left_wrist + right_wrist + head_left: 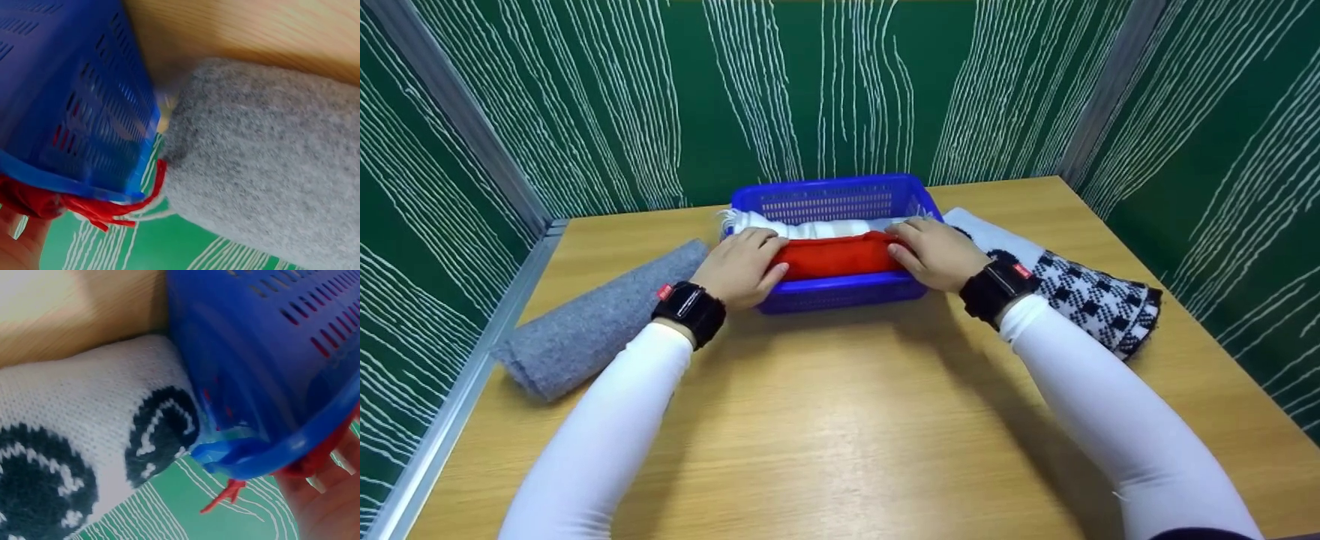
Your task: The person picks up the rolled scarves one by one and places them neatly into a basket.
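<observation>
Both hands are on it now! The left hand (pixel 739 266) has one end of the soft red cloth roll (pixel 840 256), the right hand (pixel 937 251) the other, each pinching with the thumb on the near face and fingers over the top. Neither is nearer; the roll lies directly between them, long axis left to right, in line with the near long wall of the slotted blue plastic basket (pixel 847 283). It sits just inside that wall, in front of a white fringed cloth roll (pixel 821 229); how deep it rests, I can't tell. And look at the ends: red fringe (pixel 104 209) pokes past the rim on both sides. Out left on the wooden surface (pixel 810 435), a thick grey felt-like roll (pixel 600 322) slants beside the basket; out right, a black-and-white knitted roll (pixel 1091 292), partly behind the right wrist.
</observation>
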### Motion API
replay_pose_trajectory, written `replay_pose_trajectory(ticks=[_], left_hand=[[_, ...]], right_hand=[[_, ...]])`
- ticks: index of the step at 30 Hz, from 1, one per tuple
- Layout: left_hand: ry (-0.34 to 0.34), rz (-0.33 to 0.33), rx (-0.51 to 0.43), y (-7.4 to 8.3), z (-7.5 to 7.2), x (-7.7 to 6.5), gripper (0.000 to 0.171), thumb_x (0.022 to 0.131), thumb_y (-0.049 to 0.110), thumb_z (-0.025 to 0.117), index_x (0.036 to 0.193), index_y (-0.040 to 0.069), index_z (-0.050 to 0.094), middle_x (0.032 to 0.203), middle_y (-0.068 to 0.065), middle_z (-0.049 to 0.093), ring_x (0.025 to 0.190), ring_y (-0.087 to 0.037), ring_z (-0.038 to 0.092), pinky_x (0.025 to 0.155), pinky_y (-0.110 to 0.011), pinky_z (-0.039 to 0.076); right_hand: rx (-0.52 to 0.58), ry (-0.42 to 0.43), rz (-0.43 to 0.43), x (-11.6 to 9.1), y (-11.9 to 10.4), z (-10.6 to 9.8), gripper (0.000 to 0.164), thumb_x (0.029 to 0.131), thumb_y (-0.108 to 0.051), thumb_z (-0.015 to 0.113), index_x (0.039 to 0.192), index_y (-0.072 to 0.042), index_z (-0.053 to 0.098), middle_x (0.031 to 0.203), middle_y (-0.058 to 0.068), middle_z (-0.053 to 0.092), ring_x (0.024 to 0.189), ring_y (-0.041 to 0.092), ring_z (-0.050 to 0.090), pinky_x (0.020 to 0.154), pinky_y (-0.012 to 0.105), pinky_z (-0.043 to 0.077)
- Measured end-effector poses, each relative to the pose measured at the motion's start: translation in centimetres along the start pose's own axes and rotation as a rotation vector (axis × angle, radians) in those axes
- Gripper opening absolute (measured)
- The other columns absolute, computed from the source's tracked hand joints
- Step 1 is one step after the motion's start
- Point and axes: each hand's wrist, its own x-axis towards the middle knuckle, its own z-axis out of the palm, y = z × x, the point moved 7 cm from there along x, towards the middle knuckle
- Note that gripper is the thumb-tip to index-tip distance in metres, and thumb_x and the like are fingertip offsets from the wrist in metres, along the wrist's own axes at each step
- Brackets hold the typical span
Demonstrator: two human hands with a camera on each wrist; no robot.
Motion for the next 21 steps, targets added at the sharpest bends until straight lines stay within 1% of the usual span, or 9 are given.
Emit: replay_pose_trajectory(ticks=[8, 14, 21], left_hand=[[0.017, -0.033, -0.012, -0.9, -0.9, -0.8, 0.055, 0.112, 0.04, 0.05, 0.154, 0.005, 0.056, 0.156, -0.021, 0.057, 0.151, -0.04, 0.049, 0.131, -0.056, 0.034], [0.035, -0.04, -0.02, -1.6, -1.3, -1.4, 0.055, 0.112, 0.039, 0.053, 0.153, 0.003, 0.057, 0.155, -0.021, 0.058, 0.151, -0.04, 0.049, 0.129, -0.057, 0.036], [0.066, -0.037, -0.036, -2.2, -1.6, -2.2, 0.053, 0.111, 0.038, 0.055, 0.15, 0.003, 0.058, 0.15, -0.021, 0.06, 0.147, -0.041, 0.052, 0.127, -0.059, 0.039]], right_hand=[[0.009, 0.023, -0.022, 0.3, -1.4, -0.4, 0.049, 0.115, -0.033, 0.051, 0.151, -0.001, 0.059, 0.147, 0.023, 0.064, 0.139, 0.043, 0.059, 0.122, 0.059, 0.044], [0.005, 0.031, -0.052, 0.5, -2.5, -0.5, 0.048, 0.114, -0.032, 0.052, 0.15, -0.001, 0.06, 0.147, 0.024, 0.064, 0.139, 0.044, 0.058, 0.123, 0.059, 0.043], [0.005, 0.016, -0.055, 0.7, -3.5, -0.5, 0.05, 0.114, -0.035, 0.054, 0.151, -0.002, 0.059, 0.15, 0.023, 0.063, 0.139, 0.044, 0.057, 0.124, 0.059, 0.042]])
